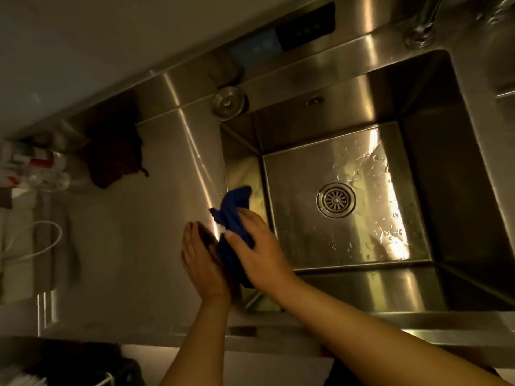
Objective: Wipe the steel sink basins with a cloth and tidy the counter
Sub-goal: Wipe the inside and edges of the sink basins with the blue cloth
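Observation:
A blue cloth (233,207) is bunched at the left rim of the steel sink basin (434,190), draped over the edge where the counter meets the basin. My right hand (259,246) presses down on the cloth and grips it. My left hand (202,260) lies flat beside it on the steel counter (167,162), fingers together and extended, touching the cloth's left side. The basin floor is wet, with water drops around the round drain (335,200).
A steel drain plug (229,101) rests on the ledge behind the basin. A dark cloth (114,151) lies on the counter at left, beside bottles (36,168). A tap base (420,32) stands at top right. A white cable (47,240) lies at far left.

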A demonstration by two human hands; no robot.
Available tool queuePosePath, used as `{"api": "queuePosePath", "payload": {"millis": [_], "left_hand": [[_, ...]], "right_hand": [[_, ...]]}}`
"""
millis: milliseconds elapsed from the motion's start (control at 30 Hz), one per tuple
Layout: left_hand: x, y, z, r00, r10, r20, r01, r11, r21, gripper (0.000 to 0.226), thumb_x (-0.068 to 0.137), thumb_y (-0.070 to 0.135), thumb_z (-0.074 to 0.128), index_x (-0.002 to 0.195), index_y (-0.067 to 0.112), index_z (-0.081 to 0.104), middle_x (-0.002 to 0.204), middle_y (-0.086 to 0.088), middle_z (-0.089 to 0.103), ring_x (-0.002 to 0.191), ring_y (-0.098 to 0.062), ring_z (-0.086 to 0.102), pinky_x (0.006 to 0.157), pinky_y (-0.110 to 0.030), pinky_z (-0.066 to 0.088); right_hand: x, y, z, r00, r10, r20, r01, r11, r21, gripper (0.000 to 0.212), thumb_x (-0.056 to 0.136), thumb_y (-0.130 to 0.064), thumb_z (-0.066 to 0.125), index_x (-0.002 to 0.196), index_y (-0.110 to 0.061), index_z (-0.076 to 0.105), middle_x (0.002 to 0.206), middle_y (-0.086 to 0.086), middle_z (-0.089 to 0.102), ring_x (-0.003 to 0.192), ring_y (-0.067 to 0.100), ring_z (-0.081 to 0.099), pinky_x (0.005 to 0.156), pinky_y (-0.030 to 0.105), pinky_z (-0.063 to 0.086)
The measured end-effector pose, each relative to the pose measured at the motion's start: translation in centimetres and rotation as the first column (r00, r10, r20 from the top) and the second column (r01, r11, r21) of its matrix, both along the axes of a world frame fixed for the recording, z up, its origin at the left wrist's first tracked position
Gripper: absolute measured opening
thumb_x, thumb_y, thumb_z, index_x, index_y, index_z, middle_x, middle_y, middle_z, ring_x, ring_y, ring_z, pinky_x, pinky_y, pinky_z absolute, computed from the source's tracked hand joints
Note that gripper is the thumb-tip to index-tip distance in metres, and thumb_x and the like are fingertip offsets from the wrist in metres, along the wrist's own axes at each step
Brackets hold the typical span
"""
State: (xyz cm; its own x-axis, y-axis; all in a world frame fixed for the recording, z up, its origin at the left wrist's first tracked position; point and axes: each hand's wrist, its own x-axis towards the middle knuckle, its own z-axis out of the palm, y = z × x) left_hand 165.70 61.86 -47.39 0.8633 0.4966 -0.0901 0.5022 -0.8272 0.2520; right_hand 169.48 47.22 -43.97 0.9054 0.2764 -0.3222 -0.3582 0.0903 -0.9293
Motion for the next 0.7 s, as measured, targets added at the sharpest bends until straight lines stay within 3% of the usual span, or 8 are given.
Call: {"api": "queuePosePath", "payload": {"millis": [100,200,367,467,600,700], "left_hand": [[-0.2,0.5,0.0,1.0,0.012,0.011,-0.012,0.999,-0.038,0.06,0.104,0.027,0.057,0.158,0.017,0.032,0.166,-0.006,0.033,0.151,-0.026,0.035,0.119,-0.054,0.032],[-0.2,0.2,0.1,0.996,0.02,0.083,-0.013,0.997,-0.08,0.056,0.106,0.028,0.052,0.158,0.014,0.036,0.167,-0.004,0.03,0.154,-0.021,0.029,0.122,-0.052,0.027],[-0.4,0.3,-0.6,0.983,0.009,0.181,0.003,0.998,-0.067,0.055,0.103,0.019,0.038,0.157,0.011,0.039,0.166,-0.004,0.035,0.153,-0.02,0.032,0.121,-0.052,0.028],[-0.5,0.6,-1.0,0.983,0.019,0.183,-0.007,0.998,-0.064,0.058,0.101,0.02,0.036,0.158,0.015,0.038,0.167,-0.001,0.033,0.154,-0.017,0.029,0.122,-0.052,0.026],[-0.6,0.7,-1.2,0.985,0.026,0.169,-0.02,0.999,-0.039,0.06,0.1,0.023,0.035,0.159,0.02,0.035,0.168,0.003,0.03,0.154,-0.015,0.026,0.123,-0.052,0.026],[-0.6,0.7,-1.1,0.986,0.025,0.167,-0.02,0.999,-0.031,0.061,0.099,0.023,0.036,0.16,0.02,0.034,0.168,0.004,0.029,0.155,-0.012,0.024,0.125,-0.048,0.024]], "right_hand": [[-1.0,3.2,-1.4,0.978,0.155,0.14,-0.108,0.949,-0.298,0.05,0.101,-0.04,0.056,0.15,-0.041,0.044,0.166,-0.015,0.013,0.15,0.012,0.019,0.123,0.031,0.023],[-0.2,4.9,-3.2,0.967,0.156,0.2,-0.059,0.904,-0.422,0.053,0.104,-0.029,0.054,0.155,-0.032,0.04,0.17,-0.005,0.007,0.153,0.023,0.014,0.124,0.046,0.025],[4.5,6.6,-5.5,0.973,0.062,0.222,0.005,0.957,-0.289,0.056,0.107,-0.029,0.047,0.16,-0.03,0.027,0.17,0.0,0.006,0.155,0.021,0.016,0.121,0.049,0.03],[8.7,7.0,-5.7,0.983,0.013,0.181,0.03,0.973,-0.228,0.057,0.108,-0.026,0.046,0.16,-0.03,0.026,0.17,0.001,0.012,0.153,0.02,0.022,0.121,0.046,0.032],[13.8,6.7,-5.3,0.992,-0.013,0.127,0.031,0.989,-0.148,0.057,0.109,-0.024,0.044,0.161,-0.022,0.023,0.169,0.004,0.018,0.154,0.019,0.019,0.126,0.042,0.021],[14.9,6.6,-5.2,0.996,-0.085,0.017,0.086,0.995,-0.057,0.056,0.109,-0.028,0.043,0.161,-0.017,0.023,0.164,0.002,0.031,0.15,0.017,0.03,0.124,0.043,0.025]]}}
